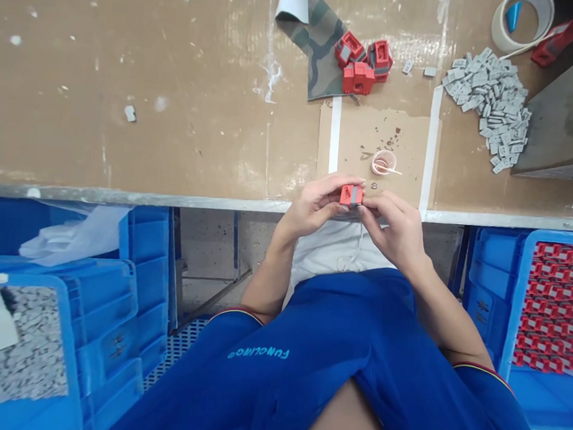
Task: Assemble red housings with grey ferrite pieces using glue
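Note:
A small red plastic block (347,195) with a grey band is held over the table's front edge. My left hand (312,205) is closed on its left side, fingers along the far side and thumb at the near side. From the right, my right hand (394,228) has its thumb and fingertips closed at the block's right edge; whether a tiny piece sits between them I cannot tell. Just beyond stands a small clear cup (384,162) with reddish contents and a thin white stick. A small dark ring-like bit (374,186) lies near the fingers.
Three red blocks (358,79) sit by a camouflage-patterned strip (322,64). At right are a pile of grey plates (497,103), a tape roll (500,33) and a metal box (571,106). Blue crates flank me; the right crate (520,296) holds rows of red parts.

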The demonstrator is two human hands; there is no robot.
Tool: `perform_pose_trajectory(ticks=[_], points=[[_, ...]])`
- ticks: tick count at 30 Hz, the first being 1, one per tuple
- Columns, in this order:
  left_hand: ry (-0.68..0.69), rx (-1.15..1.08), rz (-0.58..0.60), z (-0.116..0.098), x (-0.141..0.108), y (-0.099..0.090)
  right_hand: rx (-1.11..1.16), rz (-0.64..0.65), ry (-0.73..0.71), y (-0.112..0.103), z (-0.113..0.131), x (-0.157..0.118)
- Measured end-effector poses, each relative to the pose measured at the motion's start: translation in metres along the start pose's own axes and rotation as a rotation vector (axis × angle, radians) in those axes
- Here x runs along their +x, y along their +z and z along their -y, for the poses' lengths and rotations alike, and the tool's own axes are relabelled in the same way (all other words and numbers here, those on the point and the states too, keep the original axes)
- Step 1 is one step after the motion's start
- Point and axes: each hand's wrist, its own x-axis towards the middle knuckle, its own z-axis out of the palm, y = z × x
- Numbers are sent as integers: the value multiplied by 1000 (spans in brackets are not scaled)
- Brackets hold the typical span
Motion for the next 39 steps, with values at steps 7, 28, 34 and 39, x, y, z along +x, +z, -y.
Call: perform_pose_trajectory(ticks=[7,28,34,39], points=[[5,1,-33,3,-3,1,-31,-56,-43,10,-3,5],[3,-423,-85,-18,-34,34,78,-135,-223,-20,62,-32],[49,-392,-110,-33,-52,49,-122,-216,-312,-20,86,-54],[194,-239,-104,-48,-59,52,-297,-221,-245,-24,92,-60]])
